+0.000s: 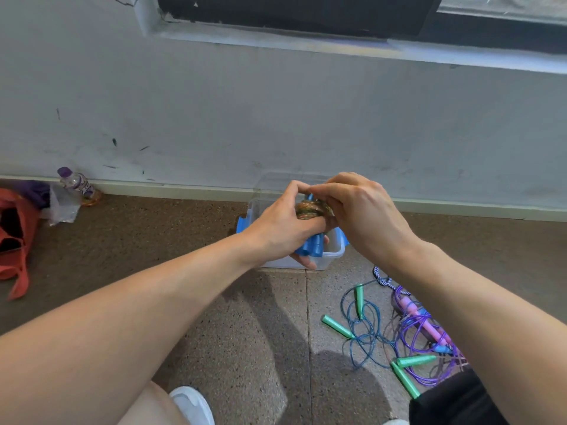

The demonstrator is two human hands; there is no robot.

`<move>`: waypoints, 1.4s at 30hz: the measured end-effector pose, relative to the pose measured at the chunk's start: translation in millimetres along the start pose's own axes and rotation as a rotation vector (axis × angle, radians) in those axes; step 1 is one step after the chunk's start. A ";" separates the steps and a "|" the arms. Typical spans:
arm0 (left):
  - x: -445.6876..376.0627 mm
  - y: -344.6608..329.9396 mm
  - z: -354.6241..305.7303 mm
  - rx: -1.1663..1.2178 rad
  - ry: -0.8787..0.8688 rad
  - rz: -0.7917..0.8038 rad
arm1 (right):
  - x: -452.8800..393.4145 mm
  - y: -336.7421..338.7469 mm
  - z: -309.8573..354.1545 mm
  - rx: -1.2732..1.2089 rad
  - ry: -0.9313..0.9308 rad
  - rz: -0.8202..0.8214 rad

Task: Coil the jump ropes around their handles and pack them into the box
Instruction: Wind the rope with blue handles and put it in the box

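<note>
My left hand (283, 228) grips a pair of blue handles (311, 248) with a greenish-gold rope (310, 209) coiled round their upper part. My right hand (359, 210) pinches the top of that coil with curled fingers. Both hands hover over a clear plastic box (333, 256) with blue latches, its clear lid standing open behind. On the floor to the right lie loose jump ropes: a blue rope with green handles (337, 326), a purple rope with pink handles (420, 317), and a braided white-purple rope (382, 279).
A grey wall with a white skirting runs behind the box. At far left stand a bottle with a purple cap (75, 180), a clear bag (63, 207) and an orange bag (15, 237). My white shoe (191, 404) is at the bottom edge.
</note>
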State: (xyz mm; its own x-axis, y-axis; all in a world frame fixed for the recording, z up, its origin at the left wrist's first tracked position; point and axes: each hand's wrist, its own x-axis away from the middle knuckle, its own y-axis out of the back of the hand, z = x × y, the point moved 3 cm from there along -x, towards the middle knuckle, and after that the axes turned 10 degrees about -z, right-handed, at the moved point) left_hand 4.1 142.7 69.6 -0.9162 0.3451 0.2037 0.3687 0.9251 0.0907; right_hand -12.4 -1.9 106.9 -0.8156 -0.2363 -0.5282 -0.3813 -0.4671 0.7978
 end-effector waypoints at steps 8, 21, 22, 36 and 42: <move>1.7 -1.4 1.9 0.040 0.011 0.037 | -4.2 -1.9 -5.0 -0.009 -0.203 -0.039; 13.1 -22.1 -11.0 -0.110 -0.080 -0.191 | 0.5 4.6 -8.7 0.030 -0.311 0.108; 12.6 -23.7 -8.9 -0.113 -0.062 -0.169 | 2.0 2.8 -9.8 0.045 -0.310 0.150; 17.0 -46.5 10.3 -0.028 0.153 0.020 | 3.5 0.9 -4.6 -0.006 -0.500 -0.184; 14.9 -38.6 11.2 -0.051 0.128 0.036 | 2.0 -2.8 -3.8 -0.121 -0.454 -0.312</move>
State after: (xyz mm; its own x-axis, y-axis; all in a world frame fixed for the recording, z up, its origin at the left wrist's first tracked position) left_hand -25.5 113.9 58.2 -0.8760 0.3519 0.3297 0.4113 0.9022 0.1299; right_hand -11.3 -4.3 102.6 -0.7875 0.3065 -0.5346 -0.6038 -0.5570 0.5702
